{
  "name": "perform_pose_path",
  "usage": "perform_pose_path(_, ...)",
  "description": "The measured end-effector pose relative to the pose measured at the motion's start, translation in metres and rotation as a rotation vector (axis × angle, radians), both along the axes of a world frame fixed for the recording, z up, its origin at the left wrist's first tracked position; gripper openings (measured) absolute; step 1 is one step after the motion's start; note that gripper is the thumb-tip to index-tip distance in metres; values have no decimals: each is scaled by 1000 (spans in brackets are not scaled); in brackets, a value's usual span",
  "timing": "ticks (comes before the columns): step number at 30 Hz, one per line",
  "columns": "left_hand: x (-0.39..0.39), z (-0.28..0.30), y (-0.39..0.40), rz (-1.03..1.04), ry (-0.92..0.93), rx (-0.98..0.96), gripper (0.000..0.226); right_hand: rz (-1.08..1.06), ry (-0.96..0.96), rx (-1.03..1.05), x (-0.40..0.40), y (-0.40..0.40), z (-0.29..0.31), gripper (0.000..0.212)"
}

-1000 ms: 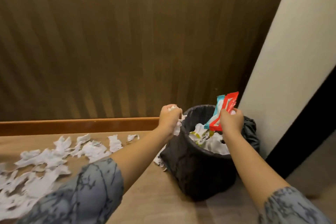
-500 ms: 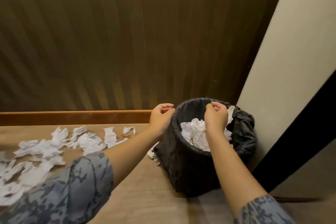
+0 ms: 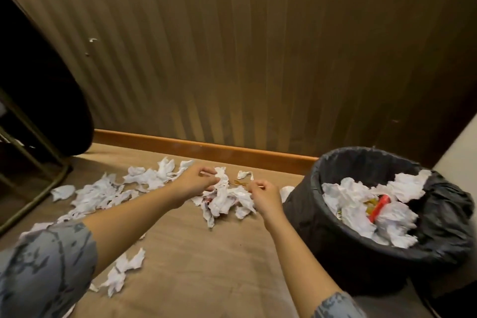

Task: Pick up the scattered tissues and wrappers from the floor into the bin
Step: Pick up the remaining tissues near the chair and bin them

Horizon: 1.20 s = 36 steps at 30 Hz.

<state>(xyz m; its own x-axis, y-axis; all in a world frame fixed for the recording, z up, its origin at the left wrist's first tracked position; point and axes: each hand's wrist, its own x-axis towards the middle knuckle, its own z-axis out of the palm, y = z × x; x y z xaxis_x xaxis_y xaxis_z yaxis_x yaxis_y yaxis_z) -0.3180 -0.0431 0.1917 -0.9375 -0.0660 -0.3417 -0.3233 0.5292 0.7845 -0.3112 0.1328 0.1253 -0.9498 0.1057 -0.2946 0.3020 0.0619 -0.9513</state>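
A heap of crumpled white tissues (image 3: 224, 200) lies on the wooden floor just left of the black bin (image 3: 316, 178). The bin has a black liner and holds white tissues and a red wrapper (image 3: 379, 208). My left hand (image 3: 197, 181) hovers over the far left side of the heap, fingers loosely curled, holding nothing. My right hand (image 3: 263, 195) hangs over the heap's right edge, also loosely curled and empty. More tissues (image 3: 98, 193) trail off to the left, and one torn piece (image 3: 124, 271) lies nearer to me.
A dark piece of furniture with a metal frame (image 3: 38, 162) stands at the left. A wooden baseboard (image 3: 206, 148) runs under the ribbed panel wall behind the litter. A pale wall (image 3: 462, 147) rises behind the bin at the right.
Both hands let go of the tissue and the red wrapper into the bin, then swung left to the heap on the floor. My view turned left with them.
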Motion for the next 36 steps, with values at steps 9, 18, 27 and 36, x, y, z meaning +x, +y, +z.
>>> perform_pose_path(9, -28, -118, -26, 46, -1, -30, 26, 292, -432, 434, -17, -10, -85, 83)
perform_pose_path(18, -74, -215, -34, -66, 246, -334, 36, 26, -460, 719, -54, -12, -143, 67)
perform_pose_path(27, -93, -278, -59, -295, 371, -368, 50, -211, -608, 793, -79, -12, -189, 67)
perform_pose_path(36, -85, -289, -62, -261, 477, -277, 36, -286, -7, 794, -36, -47, -209, 30)
